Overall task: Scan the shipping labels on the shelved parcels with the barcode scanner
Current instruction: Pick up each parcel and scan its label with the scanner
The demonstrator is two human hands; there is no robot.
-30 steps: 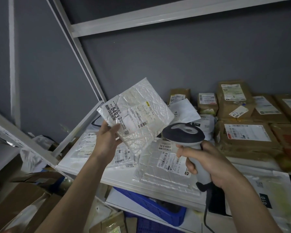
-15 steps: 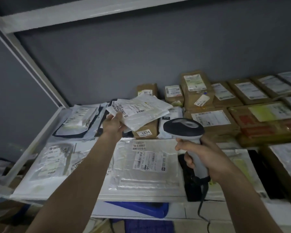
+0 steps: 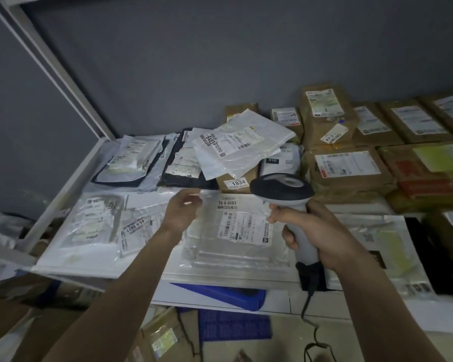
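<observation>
While the right hand [image 3: 322, 231] gripped the handle of the barcode scanner [image 3: 285, 194] with curled fingers, the left hand [image 3: 183, 212] hovered just above the front of the shelf [image 3: 71, 184] with loose fingers, and it held nothing that could be seen, though its fingertips were blurred. Directly between the two hands lay the large clear parcel [image 3: 236, 239], flat on the shelf, with its shipping label [image 3: 243, 226] facing up. The long side of this label ran away from the person, and the scanner head stood just to the right of it, so the right hand was the nearer one; probably only a small turn to the left and down would be needed to aim at it. Farther back, the white parcel marked 6403 [image 3: 243, 147] rested tilted on a brown box [image 3: 236, 181]. Behind and to the right stood more brown cartons [image 3: 348, 165] against the grey wall [image 3: 220, 61].
</observation>
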